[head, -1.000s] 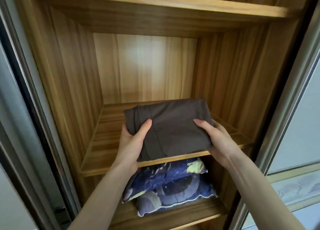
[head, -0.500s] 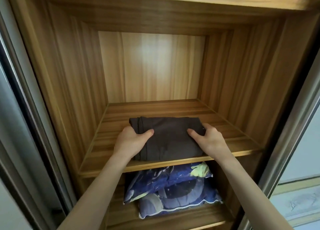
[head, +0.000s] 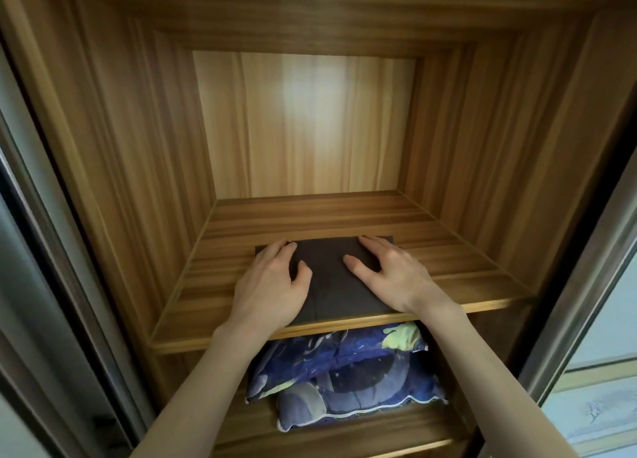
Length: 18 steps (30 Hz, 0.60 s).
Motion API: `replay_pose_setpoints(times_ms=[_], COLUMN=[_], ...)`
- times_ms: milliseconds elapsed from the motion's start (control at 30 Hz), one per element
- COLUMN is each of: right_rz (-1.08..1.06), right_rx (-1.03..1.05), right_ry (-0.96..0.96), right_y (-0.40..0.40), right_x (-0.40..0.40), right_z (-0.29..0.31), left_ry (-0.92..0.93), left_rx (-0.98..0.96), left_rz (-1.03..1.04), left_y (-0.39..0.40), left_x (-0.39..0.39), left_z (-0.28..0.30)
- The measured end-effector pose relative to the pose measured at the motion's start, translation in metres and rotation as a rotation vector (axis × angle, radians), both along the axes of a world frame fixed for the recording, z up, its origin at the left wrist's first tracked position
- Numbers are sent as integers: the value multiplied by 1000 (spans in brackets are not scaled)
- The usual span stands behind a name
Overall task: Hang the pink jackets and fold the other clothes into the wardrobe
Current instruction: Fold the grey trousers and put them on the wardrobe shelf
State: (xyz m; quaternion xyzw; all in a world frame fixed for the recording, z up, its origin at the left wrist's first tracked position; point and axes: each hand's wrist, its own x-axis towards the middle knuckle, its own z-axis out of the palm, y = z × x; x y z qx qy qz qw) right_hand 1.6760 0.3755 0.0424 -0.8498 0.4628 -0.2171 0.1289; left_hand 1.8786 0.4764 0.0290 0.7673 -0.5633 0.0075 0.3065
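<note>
Folded dark grey garment (head: 331, 278) lying flat on middle wooden shelf (head: 448, 261) of wardrobe (head: 138, 147), near shelf's front edge and roughly centred from side to side. Front fold almost level with shelf lip; back edge well short of rear panel. Bare wood showing to both sides and behind.

Left hand (head: 272, 285) palm down on garment's left part, fingers spread loosely and slightly bent, thumb lying on cloth toward middle; pressing, not gripping. Right hand (head: 389, 275) palm down on garment's right part, fingers reaching toward far right corner, thumb angled inward; also flat and relaxed, holding nothing. Strip of grey cloth visible between both thumbs. Bare forearms entering from bottom of view, crossing in front of lower compartment.

Blue patterned bedding (head: 344, 375) with pale yellow and grey shapes bunched on shelf below, directly under garment, partly hidden by left forearm. Light patch glowing on pale rear panel (head: 303, 123). Dark metal sliding-door frame (head: 51, 250) at left edge; matching frame (head: 586, 268) at right, with pale wall beyond.
</note>
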Motion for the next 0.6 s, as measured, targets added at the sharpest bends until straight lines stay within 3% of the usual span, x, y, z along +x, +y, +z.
replay_pose_setpoints(times_ms=[200,333,600], right_rz=[6,-15,-192], right_rx=[-51,-202,-529], right_ry=[-114,-221,-218], right_y=[9,30,95], right_x=[-5,-18,-88], right_z=[-2,-5,-18], left_ry=[-107,-238,-198], left_rx=[-96,-232,-424], left_rz=[1,-23,-404], left_y=[5,12,11], left_x=[-9,-26,-87], left_z=[5,12,3])
